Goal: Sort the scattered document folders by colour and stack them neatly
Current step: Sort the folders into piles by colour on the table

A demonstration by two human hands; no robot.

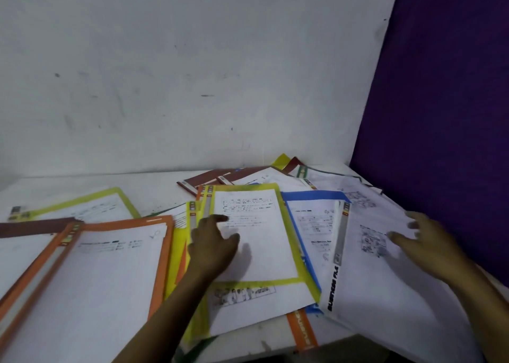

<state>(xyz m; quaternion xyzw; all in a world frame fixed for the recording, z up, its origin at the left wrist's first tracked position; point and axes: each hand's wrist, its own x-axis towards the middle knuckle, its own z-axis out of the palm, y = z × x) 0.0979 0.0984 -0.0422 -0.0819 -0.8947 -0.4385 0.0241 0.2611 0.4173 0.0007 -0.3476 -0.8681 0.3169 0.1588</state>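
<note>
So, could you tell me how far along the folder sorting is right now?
Early on. Done: two orange folders lie roughly together at the left, not squared. In hand: the left hand is at the middle yellow folder, fingers spread; the right hand hovers open over a white folder. Left: blue, brown and other yellow folders lie mixed across the table.

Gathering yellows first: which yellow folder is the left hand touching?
The middle yellow folder, topmost, overlapping the blue folder; the left hand rests on its page. The far-left yellow folder lies untouched.
</note>
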